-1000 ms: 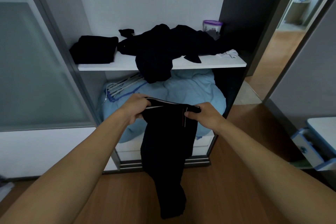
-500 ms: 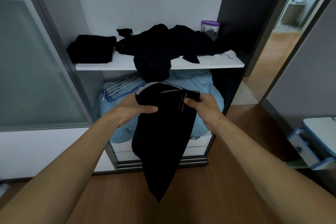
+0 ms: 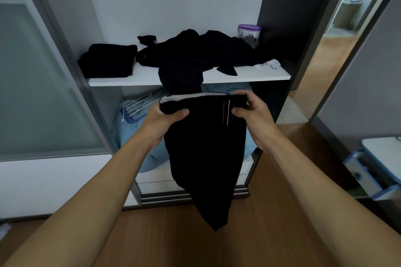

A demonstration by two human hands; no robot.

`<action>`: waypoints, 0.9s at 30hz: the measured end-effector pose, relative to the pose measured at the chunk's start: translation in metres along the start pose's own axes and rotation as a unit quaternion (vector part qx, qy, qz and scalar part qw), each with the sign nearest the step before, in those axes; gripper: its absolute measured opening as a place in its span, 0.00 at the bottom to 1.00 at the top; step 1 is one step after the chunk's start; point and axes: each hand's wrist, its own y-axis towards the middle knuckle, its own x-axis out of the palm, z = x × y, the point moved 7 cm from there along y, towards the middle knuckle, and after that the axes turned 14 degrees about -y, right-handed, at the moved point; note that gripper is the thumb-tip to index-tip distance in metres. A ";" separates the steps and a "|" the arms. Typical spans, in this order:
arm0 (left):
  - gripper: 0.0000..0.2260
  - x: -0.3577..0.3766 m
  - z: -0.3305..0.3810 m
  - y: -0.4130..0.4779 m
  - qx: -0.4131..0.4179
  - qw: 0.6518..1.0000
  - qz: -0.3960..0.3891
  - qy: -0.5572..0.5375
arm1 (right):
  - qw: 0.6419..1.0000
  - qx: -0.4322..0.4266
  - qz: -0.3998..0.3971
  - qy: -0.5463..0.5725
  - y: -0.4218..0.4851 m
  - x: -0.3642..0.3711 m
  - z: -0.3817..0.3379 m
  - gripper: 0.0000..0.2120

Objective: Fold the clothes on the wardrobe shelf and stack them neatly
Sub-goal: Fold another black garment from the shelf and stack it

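A black garment [image 3: 206, 154] with thin red and white stripes near its waistband hangs in front of the wardrobe. My left hand [image 3: 165, 121] grips the band's left end and my right hand [image 3: 249, 112] pinches its right end, holding the band level. On the white shelf [image 3: 256, 75] above lies a heap of crumpled black clothes [image 3: 195, 54], one part drooping over the shelf's front edge. A folded black stack [image 3: 108, 60] sits at the shelf's left end.
A purple-lidded tub [image 3: 249, 31] and a small white cloth [image 3: 270, 64] sit at the shelf's right end. Below the shelf lie a light blue duvet [image 3: 149, 154] and white hangers [image 3: 143, 102]. A frosted sliding door [image 3: 41, 84] stands left; an open blue-and-white drawer [image 3: 368, 178] juts out at right.
The garment's long lower part has been drawn up, so it hangs shorter. Both hands have risen a little toward the shelf and spread the waistband wider and level.
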 end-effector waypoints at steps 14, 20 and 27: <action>0.16 -0.025 -0.031 -0.015 -0.093 0.991 0.031 0.089 | 0.977 0.115 -0.176 -0.031 -0.020 0.028 0.026 0.09; 0.15 -0.006 -0.011 -0.008 -0.047 0.999 0.024 0.005 | 0.969 0.160 -0.180 0.055 -0.037 0.032 0.046 0.14; 0.31 -0.027 -0.019 -0.010 -0.087 0.996 0.016 0.020 | 0.950 0.216 -0.168 0.152 -0.046 0.042 0.050 0.26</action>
